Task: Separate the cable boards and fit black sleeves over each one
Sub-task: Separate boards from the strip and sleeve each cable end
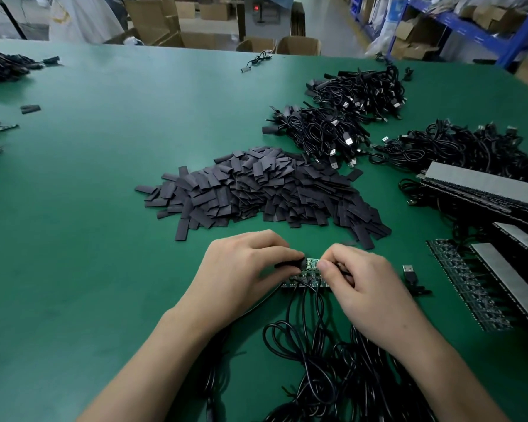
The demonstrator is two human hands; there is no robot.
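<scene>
Left hand [241, 269]: fingers pinch black sleeve [287, 264]. Right hand [363, 287]: fingers pinch green cable board [311, 264], near centre of desk [89, 208]. Sleeve end meets board. Sleeve pile [256, 190] just beyond.

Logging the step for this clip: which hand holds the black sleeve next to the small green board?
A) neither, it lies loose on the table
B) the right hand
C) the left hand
C: the left hand pinches the sleeve at the end of the board, while the right hand pinches the board from the other side.
</scene>
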